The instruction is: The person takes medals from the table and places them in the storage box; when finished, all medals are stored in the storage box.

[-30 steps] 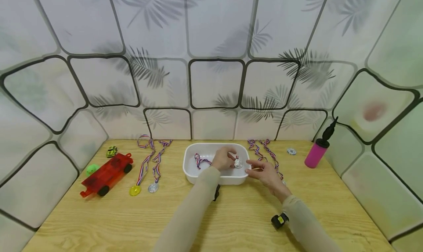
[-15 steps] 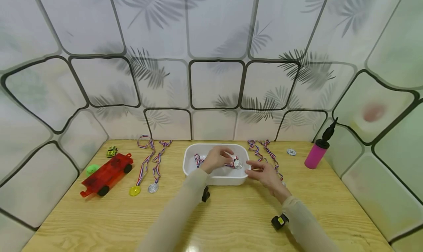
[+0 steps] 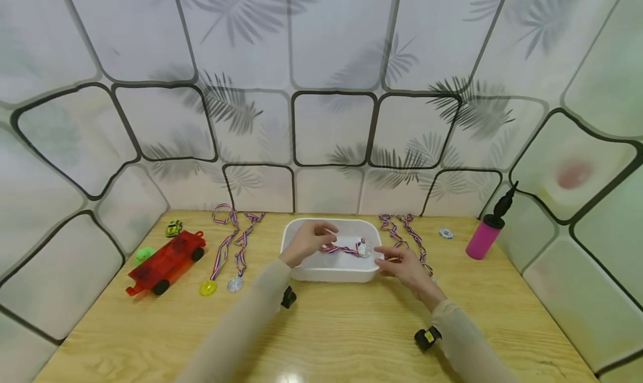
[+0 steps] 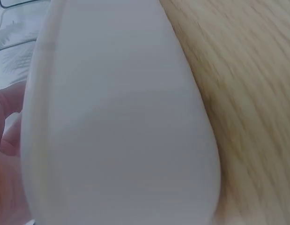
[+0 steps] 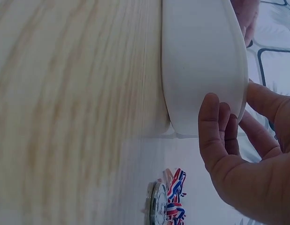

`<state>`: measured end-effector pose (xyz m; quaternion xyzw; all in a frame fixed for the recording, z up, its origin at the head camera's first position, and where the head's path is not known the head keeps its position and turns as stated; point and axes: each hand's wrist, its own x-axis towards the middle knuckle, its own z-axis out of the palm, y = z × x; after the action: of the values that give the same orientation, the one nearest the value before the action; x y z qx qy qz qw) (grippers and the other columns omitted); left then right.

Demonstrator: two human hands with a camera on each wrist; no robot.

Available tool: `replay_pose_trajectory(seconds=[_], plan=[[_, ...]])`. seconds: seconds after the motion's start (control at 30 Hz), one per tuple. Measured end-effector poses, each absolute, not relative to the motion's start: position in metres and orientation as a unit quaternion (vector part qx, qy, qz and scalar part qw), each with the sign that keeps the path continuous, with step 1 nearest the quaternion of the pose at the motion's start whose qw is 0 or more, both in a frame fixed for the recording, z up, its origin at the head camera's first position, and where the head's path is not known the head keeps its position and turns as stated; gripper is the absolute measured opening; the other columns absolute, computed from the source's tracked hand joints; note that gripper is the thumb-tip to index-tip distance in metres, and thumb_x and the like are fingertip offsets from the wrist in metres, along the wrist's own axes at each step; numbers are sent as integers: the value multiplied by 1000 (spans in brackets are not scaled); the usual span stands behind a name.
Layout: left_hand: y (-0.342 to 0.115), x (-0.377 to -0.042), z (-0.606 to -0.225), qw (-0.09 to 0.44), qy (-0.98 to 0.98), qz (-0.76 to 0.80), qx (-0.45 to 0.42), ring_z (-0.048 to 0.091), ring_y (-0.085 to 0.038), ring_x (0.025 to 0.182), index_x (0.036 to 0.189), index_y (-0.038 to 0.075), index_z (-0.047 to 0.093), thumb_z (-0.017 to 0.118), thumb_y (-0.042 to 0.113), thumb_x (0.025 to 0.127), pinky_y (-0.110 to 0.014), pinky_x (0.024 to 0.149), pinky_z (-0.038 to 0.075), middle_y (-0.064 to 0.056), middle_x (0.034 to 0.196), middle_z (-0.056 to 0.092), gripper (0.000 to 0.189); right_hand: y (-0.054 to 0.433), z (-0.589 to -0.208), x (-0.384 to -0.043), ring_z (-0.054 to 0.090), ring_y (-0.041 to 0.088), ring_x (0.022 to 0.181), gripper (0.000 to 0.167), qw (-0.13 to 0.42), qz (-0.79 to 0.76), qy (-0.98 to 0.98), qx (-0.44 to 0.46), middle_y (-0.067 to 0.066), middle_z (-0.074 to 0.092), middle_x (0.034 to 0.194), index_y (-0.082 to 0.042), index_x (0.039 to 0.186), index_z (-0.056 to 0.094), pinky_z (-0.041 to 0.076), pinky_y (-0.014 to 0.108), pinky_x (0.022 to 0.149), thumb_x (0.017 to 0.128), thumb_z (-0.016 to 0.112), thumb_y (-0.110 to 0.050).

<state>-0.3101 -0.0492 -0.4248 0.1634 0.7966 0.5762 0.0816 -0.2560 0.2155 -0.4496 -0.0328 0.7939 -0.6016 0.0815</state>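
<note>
A white plastic basin (image 3: 334, 274) stands on the table, holding a silver medal (image 3: 364, 250) at its right end. The medal's striped ribbon (image 3: 343, 249) runs left beneath my left hand. Loosely bent, the fingers of my left hand (image 3: 308, 242) hover over the basin's left half with nothing visible between them; the left wrist view shows this hand (image 4: 9, 154) partly behind the basin wall. My right hand (image 3: 406, 267) holds the basin's right end at the rim. In the right wrist view, its thumb (image 5: 264, 96) meets the rim and some fingers lie along the outer wall.
Left of the basin lie a gold medal (image 3: 207, 287) and a silver medal (image 3: 235, 284) with ribbons, a red toy wagon (image 3: 168, 263), a green ball (image 3: 144, 254) and a toy car (image 3: 174, 228). To the right are more ribbons (image 3: 414, 235), a round chip (image 3: 445, 233) and a pink pump (image 3: 484, 239).
My left hand has moved left inside the basin, away from the silver medal, uncovering its ribbon. The right hand stays at the basin's right end. The head view has shifted slightly.
</note>
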Motion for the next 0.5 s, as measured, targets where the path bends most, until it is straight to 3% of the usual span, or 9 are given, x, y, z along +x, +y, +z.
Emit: replay_pose_trajectory(seconds=[0.13, 0.33, 0.5], plan=[[-63, -310, -424, 71, 799, 577, 153, 71, -28, 86, 113, 4, 69, 64, 14, 95, -41, 68, 57, -18, 101, 73, 21, 216, -450, -258, 62, 14, 90, 46, 85, -609, 787, -36, 10, 48, 104, 6, 136, 52, 59, 33, 85, 94, 64, -6], [-81, -307, -424, 63, 784, 601, 143, 70, -37, 91, 114, 1, 67, 61, 10, 97, -34, 64, 55, -21, 102, 72, 21, 218, -451, -259, 61, 13, 89, 47, 88, -616, 782, -35, 5, 51, 97, 6, 136, 52, 59, 32, 84, 93, 66, -6], [-102, -306, -424, 57, 777, 615, 124, 69, -29, 88, 119, -2, 64, 59, 12, 98, -29, 68, 54, -22, 107, 70, 25, 218, -451, -259, 61, 13, 90, 47, 89, -614, 784, -36, 5, 50, 98, 6, 136, 52, 59, 34, 86, 93, 66, -7]])
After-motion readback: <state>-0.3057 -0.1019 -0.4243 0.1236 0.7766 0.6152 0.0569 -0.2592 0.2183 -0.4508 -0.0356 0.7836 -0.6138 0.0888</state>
